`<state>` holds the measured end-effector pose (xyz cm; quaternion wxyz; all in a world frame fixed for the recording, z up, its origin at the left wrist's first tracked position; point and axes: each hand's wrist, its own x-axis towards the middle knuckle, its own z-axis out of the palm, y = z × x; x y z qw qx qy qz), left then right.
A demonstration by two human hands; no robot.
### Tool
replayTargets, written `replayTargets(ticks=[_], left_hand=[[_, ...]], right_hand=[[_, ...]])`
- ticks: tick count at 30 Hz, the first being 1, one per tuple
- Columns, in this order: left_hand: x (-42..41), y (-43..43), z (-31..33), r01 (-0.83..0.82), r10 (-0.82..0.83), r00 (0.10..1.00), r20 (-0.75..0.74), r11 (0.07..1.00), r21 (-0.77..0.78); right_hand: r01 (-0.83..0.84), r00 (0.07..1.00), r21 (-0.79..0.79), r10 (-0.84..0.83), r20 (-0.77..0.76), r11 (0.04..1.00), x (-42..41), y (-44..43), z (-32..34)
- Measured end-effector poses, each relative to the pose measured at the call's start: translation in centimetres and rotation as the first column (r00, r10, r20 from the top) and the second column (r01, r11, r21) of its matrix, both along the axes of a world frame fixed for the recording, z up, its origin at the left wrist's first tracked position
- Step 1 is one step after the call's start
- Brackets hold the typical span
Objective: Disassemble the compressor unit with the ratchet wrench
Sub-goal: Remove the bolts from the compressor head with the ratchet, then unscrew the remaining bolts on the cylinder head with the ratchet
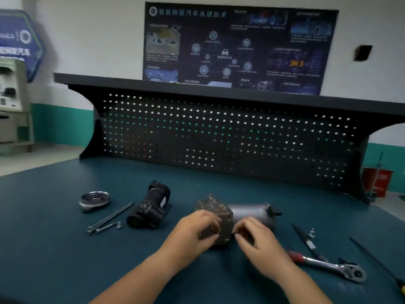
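Grey compressor unit [249,212] on the bench [65,249]; left hand [197,229] and right hand [256,238], each grip clamped round its near end.

Blue-topped bench [54,216], black pegboard [219,137], dark poster [238,47], white-and-teal wall [92,40]; text blurred.

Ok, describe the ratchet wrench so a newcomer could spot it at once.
On the teal bench top, look to the right of the right hand. The ratchet wrench lies flat there; unlike the thin dark rods nearby, it has a red grip and chrome head.
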<state>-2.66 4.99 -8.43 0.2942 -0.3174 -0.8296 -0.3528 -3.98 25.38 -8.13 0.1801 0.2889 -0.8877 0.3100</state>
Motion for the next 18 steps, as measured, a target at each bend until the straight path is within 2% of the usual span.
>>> replayTargets(ticks=[2,5,8,10,12,15,18], left_hand=[[1.3,-3.7,-0.2,-0.049,0.046,0.993,0.106,0.998,0.027],[3.0,-10.6,-0.3,-0.276,0.26,0.947,0.188,0.959,0.064],[3.3,-16.7,0.2,-0.534,0.509,0.826,0.241,0.844,0.05],[3.0,-19.5,0.4,-0.638,0.619,0.743,0.255,0.77,-0.009],[2.3,-20.8,0.0,-0.641,0.654,0.728,0.207,0.756,-0.133],[1.5,-20.3,-1.2,-0.548,0.617,0.78,0.103,0.753,-0.365],[0.7,-19.8,-2.1,-0.566,0.665,0.746,0.047,0.67,-0.48]], right_hand=[[-0.08,0.997,0.113,0.079,0.01,0.99,0.1,-1.1,-0.6],[-0.113,0.993,0.2,0.117,-0.008,0.973,0.2,-2.3,-1.2],[-0.094,0.995,0.246,0.099,-0.009,0.965,0.0,-2.5,-1.6],[-0.075,0.997,0.284,0.076,0.006,0.956,-0.3,-2.4,-1.9],[-0.058,0.998,0.329,0.057,0.015,0.943,-0.5,-2.5,-2.3],[-0.035,0.999,0.388,0.026,0.029,0.921,-0.6,-2.7,-2.8],[-0.019,0.999,0.395,0.0,0.047,0.918,-0.6,-2.7,-2.9]])
